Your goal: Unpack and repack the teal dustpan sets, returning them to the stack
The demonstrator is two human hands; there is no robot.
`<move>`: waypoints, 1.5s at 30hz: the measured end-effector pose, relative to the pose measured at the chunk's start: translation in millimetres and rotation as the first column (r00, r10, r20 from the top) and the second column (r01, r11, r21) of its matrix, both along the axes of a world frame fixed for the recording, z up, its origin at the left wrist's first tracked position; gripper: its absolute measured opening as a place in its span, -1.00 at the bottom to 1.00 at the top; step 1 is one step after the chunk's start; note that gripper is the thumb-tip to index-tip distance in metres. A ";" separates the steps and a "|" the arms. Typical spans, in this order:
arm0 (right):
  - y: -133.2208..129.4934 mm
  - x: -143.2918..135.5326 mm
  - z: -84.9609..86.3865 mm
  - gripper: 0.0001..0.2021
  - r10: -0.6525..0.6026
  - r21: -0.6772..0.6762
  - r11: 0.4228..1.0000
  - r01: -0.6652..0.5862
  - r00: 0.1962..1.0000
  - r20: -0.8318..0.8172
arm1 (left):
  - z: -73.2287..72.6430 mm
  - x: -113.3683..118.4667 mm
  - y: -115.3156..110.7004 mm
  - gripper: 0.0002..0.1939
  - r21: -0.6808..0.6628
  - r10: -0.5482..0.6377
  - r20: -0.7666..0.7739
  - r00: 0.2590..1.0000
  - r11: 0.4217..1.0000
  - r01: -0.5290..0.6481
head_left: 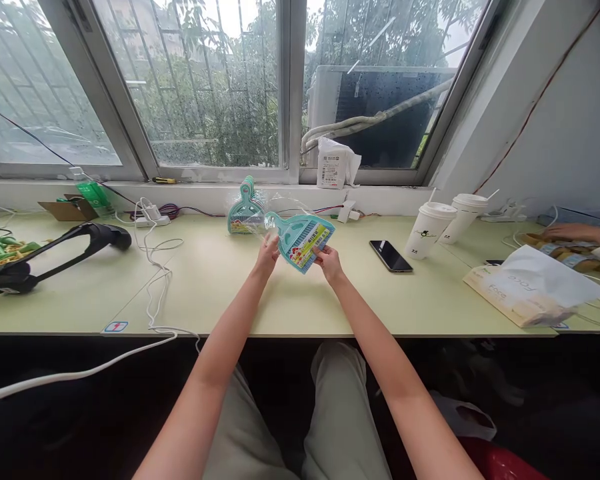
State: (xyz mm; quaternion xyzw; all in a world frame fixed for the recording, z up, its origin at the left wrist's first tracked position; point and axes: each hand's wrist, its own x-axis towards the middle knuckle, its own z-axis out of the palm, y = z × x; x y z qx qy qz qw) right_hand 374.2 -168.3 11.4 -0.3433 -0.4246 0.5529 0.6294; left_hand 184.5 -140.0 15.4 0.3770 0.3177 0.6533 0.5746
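A teal dustpan-shaped item [291, 232] with a yellow printed label is held above the table, tilted, its handle toward the upper left. Clear plastic film clings around its handle end. My left hand [269, 253] is closed on the handle side, at the item's left edge. My right hand [329, 261] pinches the label end at the lower right. Behind, against the window ledge, a stack of similar teal items [246, 210] in clear wrap stands upright.
Right of my hands lie a phone [390, 256], two lidded white cups [430, 230] and a paper bag [525, 293]. Another person's hand [580, 232] is at the far right. On the left are a black headset-like frame [63, 253], white cables [163, 267] and a green bottle [93, 193].
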 end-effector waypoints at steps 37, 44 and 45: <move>6.2 8.9 5.9 -0.67 -0.040 -0.021 0.999 0.038 0.996 -0.083 | -0.5 32.1 -25.9 -0.45 0.012 -0.363 -0.266 0.893 0.925 0.380; 3.5 9.5 10.9 -0.77 -0.048 -0.097 0.994 0.042 0.998 -0.051 | 5.6 30.7 -28.7 -0.46 -0.030 -0.372 -0.236 0.898 0.926 0.376; 3.5 9.8 11.8 -0.78 -0.057 -0.109 0.993 0.051 0.997 -0.055 | 5.9 30.9 -29.2 -0.44 -0.026 -0.374 -0.246 0.894 0.925 0.379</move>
